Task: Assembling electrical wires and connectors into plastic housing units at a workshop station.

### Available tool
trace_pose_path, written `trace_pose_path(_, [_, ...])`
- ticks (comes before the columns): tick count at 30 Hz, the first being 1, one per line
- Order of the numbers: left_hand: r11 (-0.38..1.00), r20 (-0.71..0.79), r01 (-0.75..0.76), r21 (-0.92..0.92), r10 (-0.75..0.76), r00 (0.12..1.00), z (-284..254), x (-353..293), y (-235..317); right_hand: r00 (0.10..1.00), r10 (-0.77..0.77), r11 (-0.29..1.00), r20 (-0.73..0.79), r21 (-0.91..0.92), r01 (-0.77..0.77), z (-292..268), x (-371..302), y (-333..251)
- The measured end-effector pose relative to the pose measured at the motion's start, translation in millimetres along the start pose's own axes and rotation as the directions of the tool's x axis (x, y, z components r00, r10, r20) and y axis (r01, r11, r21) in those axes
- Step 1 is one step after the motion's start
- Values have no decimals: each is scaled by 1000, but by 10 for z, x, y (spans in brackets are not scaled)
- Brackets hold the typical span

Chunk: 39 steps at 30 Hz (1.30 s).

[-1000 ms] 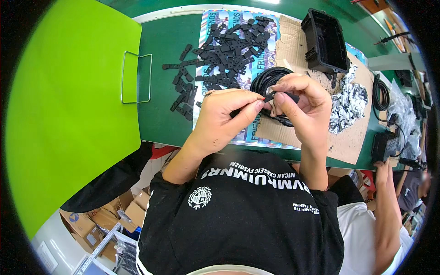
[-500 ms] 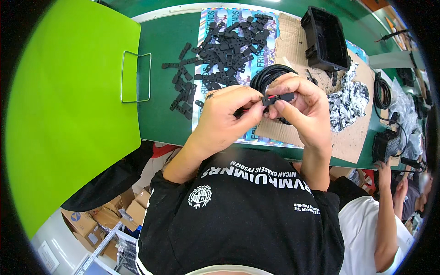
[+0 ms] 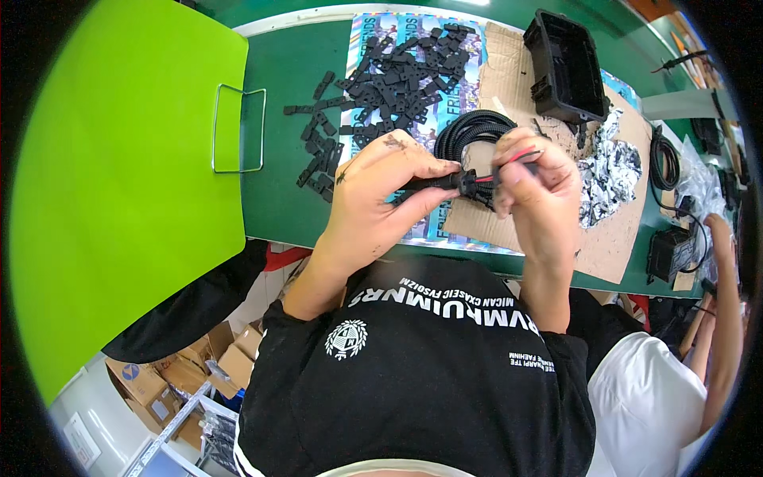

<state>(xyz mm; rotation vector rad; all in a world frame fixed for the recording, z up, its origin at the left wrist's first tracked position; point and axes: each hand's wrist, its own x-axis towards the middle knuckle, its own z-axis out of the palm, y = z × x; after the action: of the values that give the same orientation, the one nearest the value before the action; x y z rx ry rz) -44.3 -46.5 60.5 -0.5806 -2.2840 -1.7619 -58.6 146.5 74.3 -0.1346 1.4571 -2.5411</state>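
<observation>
Between thumb and fingers, my left hand pinches a black cable end with a ribbed black fitting. Thin red and black wires run out of this fitting into my right hand. My right thumb and fingers are closed on them, slightly smeared by motion, and the free wire ends stick up past the fingertips. A dark piece shows at the right fingers, its shape unclear. Just behind both hands lies a coil of black corrugated tubing.
Small flat black parts are heaped on a patterned sheet at the far left. Farther right, an open black box and crumpled foil sit on cardboard. A green panel rises at left; a co-worker's arm is at right.
My right fingers have shifted, and wire ends now show above them. The small black block seen earlier between my hands is mostly out of sight. The co-worker's arm has moved right.
</observation>
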Motion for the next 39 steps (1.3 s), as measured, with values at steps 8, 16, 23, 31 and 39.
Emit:
trace_pose_path(8, [996, 17, -46, 70, 45, 999, 73, -5, 16, 957, -268, 903, 115, -316, 291, -36, 32, 143])
trace_pose_path(16, [996, 209, 41, -74, -24, 978, 52, 66, -56, 943, -313, 941, 113, -102, 324, -54, 6, 315])
trace_pose_path(23, [998, 166, -61, -1, 60, 984, 100, 166, -133, 944, -255, 611, 210, -721, 326, -331, -77, 21])
trace_pose_path(31, [997, 181, 78, 17, -80, 980, 26, 310, -388, 935, 280, -220, -218, -963, -158, -911, -952, -323])
trace_pose_path(39, [996, 198, 85, 32, -90, 976, 105, 389, -396, 962, 272, -126, -35, -992, 0, -1100, -861, -186])
